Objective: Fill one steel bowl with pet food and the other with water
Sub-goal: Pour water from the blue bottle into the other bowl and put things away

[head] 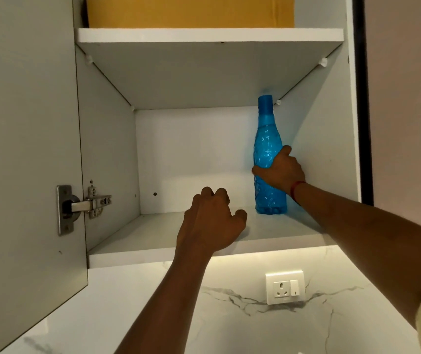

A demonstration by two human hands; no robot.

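A tall blue plastic bottle (266,146) with a blue cap stands upright at the back right of the lower cupboard shelf (138,238). My right hand (282,172) grips its body around the middle, fingers wrapped round the front. My left hand (210,222) rests on the shelf's front part with its fingers curled and nothing in it. No steel bowls or pet food are in view.
The cupboard door (25,149) stands open to the left, its hinge (84,206) showing. A yellow-brown cardboard box (189,11) fills the upper shelf. Below the cupboard is a marble wall with a white socket and switch (284,287).
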